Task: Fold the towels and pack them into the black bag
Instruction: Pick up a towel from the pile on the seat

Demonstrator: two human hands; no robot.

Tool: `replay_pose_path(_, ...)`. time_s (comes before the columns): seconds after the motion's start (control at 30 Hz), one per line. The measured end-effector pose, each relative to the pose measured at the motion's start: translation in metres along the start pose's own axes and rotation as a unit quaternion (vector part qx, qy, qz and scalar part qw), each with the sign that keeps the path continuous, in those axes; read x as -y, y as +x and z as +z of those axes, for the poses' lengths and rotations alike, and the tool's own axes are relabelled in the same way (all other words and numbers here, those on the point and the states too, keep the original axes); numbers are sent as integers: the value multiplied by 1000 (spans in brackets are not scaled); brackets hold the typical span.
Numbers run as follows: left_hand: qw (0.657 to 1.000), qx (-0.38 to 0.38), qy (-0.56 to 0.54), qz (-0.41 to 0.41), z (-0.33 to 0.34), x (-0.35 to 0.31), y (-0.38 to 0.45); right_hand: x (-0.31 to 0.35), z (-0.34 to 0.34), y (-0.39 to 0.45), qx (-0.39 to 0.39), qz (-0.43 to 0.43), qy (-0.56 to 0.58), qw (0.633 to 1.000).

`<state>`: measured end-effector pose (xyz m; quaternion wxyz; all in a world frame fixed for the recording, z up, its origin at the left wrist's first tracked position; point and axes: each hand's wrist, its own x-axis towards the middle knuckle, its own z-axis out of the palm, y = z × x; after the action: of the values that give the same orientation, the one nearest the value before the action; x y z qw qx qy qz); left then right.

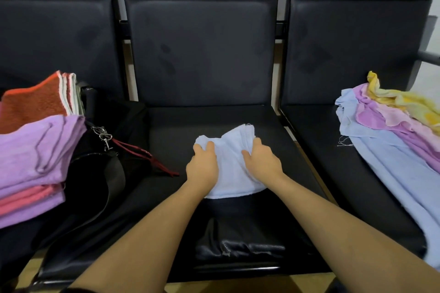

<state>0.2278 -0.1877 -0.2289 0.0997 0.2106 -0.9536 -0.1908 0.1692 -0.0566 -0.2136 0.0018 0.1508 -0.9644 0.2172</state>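
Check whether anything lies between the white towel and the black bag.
Nothing visible blocks it. The folded white terry towel, under the left hand and right hand, faces bare black seat up to the black fabric bag; only its red cord lies there.

Head view, forward and down (close), over black seat [214,126]

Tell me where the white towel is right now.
In the head view, the white towel lies on the middle seat, under both hands: left hand, right hand. The black bag sits to its left.
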Motion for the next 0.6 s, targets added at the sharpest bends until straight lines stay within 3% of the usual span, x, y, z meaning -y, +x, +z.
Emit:
replay_pose_path(0.23, 997, -73, -1, 10, -56, -1, -17, 38, -44, -8, -54, -79, 29, 995)
replay_pose_path(0.43, 978, -141, 151, 2, -117, 13, -31, 86, -65, -26, -103, -137, 33, 985)
replay_pose_path(0.6, 960, -183, 212, -8, -175, 44, -36, 148, -76, -37, -121, -169, 19, 978)
